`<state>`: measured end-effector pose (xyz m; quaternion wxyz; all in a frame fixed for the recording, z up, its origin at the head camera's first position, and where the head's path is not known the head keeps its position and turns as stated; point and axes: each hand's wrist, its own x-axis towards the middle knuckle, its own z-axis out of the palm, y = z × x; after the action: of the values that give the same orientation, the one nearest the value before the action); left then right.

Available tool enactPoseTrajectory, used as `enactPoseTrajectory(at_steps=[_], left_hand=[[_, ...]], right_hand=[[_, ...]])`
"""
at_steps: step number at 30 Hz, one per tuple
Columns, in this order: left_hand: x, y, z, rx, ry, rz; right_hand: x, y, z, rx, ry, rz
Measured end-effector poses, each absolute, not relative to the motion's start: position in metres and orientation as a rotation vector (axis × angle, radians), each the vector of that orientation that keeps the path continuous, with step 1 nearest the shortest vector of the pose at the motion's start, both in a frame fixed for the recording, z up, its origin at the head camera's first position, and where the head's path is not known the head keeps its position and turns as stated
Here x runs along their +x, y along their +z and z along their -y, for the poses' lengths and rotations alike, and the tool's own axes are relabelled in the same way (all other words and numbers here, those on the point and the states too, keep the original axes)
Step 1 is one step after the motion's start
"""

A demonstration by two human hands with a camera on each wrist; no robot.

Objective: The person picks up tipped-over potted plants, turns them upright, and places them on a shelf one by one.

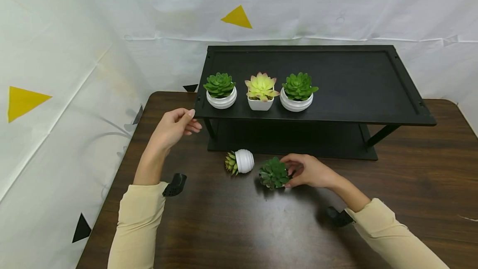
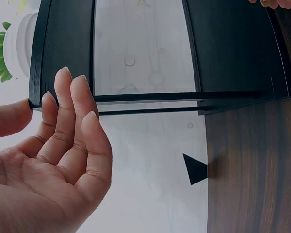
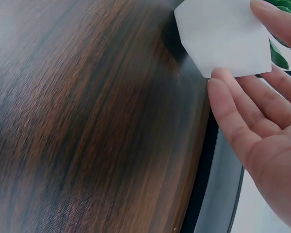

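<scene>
My right hand (image 1: 311, 172) holds a dark green potted succulent (image 1: 274, 173) just in front of the black two-tier shelf (image 1: 358, 82). Its white angular pot (image 3: 225, 39) is between thumb and fingers in the right wrist view, tipped so its base shows. At the shelf's front left corner, my left hand (image 1: 172, 128) pinches the top board's edge, thumb at the corner and fingers (image 2: 63, 102) beneath. Another small succulent in a ribbed white pot (image 1: 245, 161) lies on its side on the table, left of the right hand.
On the top board's left half stand a green succulent (image 1: 220, 88), a yellow-green one in a square pot (image 1: 260, 103) and another green one (image 1: 298, 90). The wooden table (image 1: 224, 227) extends in front. White sheeting (image 1: 317, 7) hangs behind and at left.
</scene>
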<state>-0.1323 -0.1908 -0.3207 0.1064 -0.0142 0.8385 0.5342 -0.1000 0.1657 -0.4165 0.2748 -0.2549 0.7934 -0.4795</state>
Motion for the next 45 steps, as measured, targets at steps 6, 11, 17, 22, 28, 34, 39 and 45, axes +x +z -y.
enactPoseTrajectory(at_steps=[6, 11, 17, 22, 28, 34, 39, 45], left_hand=[[-0.132, -0.32, 0.191, -0.047, 1.573, -2.472], [-0.132, -0.321, 0.191, -0.045, 1.578, -2.47], [-0.132, -0.322, 0.191, -0.045, 1.583, -2.471], [-0.132, -0.323, 0.191, -0.04, 1.583, -2.47], [-0.132, -0.322, 0.191, -0.038, 1.583, -2.469], [-0.133, -0.321, 0.191, -0.039, 1.58, -2.47], [-0.132, -0.321, 0.191, -0.036, 1.574, -2.475], [-0.133, -0.322, 0.191, -0.037, 1.576, -2.475]], right_hand=[[-0.1, -0.42, -0.171, -0.662, -1.283, -2.136], [-0.097, -0.42, -0.172, -0.618, -1.224, -2.175], [-0.092, -0.421, -0.171, -0.601, -1.219, -2.202], [-0.089, -0.425, -0.17, -0.643, -1.215, -2.232], [-0.087, -0.431, -0.169, -0.643, -1.221, -2.248], [-0.087, -0.434, -0.169, -0.663, -1.241, -2.247], [-0.086, -0.433, -0.169, -0.688, -1.239, -2.264], [-0.086, -0.432, -0.17, -0.721, -1.22, -2.305]])
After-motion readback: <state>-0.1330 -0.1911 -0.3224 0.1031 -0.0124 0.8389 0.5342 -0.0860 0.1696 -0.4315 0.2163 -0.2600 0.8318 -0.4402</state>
